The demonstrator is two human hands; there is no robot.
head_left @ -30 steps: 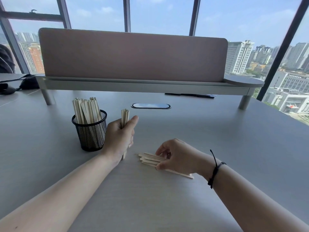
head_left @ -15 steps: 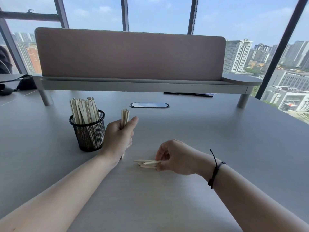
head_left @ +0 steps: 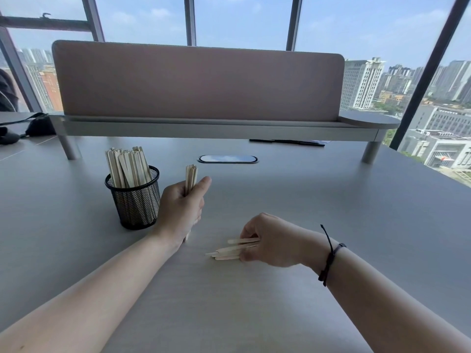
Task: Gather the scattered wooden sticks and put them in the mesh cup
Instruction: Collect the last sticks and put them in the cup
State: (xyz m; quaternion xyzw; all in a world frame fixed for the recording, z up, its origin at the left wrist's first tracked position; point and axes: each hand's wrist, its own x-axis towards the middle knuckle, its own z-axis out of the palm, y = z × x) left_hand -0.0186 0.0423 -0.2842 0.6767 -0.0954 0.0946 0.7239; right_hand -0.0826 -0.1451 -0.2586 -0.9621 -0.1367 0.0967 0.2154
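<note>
Head view: mesh cup (head_left: 132, 200) packed with upright sticks (head_left: 127, 166).

Left hand (head_left: 182, 207): fist closing around an upright bundle of sticks (head_left: 191, 175), thumb pressing along their side, forearm reaching in from lower left. Right hand (head_left: 270, 240): knuckles up, fingers curling over flat sticks (head_left: 230, 249), pinching them; forearm entering from lower right.

right hand (head_left: 274, 240) hides stick ends | left hand (head_left: 179, 211) hides bundle (head_left: 190, 175) middle
</note>
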